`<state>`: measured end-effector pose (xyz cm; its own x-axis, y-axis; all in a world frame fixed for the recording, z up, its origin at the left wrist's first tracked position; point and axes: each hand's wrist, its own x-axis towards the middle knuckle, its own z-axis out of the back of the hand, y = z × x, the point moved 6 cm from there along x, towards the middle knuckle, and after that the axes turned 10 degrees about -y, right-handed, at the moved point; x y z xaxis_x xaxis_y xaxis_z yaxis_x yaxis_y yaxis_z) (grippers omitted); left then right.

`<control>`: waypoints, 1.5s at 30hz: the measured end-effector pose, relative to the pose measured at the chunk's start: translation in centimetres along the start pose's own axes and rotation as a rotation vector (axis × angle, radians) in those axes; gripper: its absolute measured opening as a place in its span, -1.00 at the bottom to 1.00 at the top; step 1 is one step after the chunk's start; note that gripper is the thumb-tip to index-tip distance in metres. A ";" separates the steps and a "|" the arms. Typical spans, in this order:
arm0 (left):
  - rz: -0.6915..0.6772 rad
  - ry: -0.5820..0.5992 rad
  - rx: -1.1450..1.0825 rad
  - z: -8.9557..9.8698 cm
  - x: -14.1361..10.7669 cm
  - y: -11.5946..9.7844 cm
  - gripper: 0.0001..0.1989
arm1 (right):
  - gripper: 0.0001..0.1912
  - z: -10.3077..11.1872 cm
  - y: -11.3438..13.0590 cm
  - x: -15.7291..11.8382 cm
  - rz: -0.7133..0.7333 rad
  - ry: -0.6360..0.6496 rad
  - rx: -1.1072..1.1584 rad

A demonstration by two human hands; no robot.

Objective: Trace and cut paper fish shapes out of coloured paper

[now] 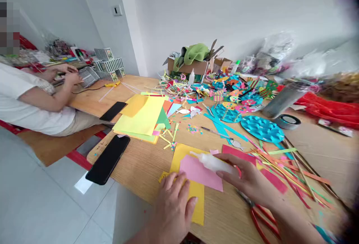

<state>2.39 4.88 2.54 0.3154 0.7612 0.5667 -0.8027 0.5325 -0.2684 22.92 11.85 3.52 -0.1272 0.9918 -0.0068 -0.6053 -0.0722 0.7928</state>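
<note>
My right hand [244,174] is wrapped round a white squeeze bottle [217,163], whose thin nozzle points left over the upper edge of a pink paper piece [200,174]. The pink piece lies on a yellow sheet [198,210]. My left hand [175,199] rests flat with fingers spread on the lower left of the yellow sheet, fingertips at the pink paper's left edge. It holds nothing. Beneath my right forearm lie red-handled scissors [262,217], partly hidden. Red paper [238,154] sits behind my right hand.
Two phones [108,159] and stacked yellow paper [140,118] lie left. Blue discs [262,128], tape [287,121], paper strips [291,165] and a grey cylinder [286,100] stand or lie right. A cardboard box [187,67] is behind. Another person's hands [70,75] are far left.
</note>
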 end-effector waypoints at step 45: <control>-0.104 -0.034 0.106 -2.0 -0.6 -2.0 -0.56 | -0.64 -1.3 1.3 -0.3 0.065 0.045 -0.199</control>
<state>4.85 4.09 1.25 0.3835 0.6898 0.6140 -0.8160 0.5645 -0.1245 21.17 11.33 3.75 -0.2028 0.9792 0.0096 -0.7374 -0.1591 0.6564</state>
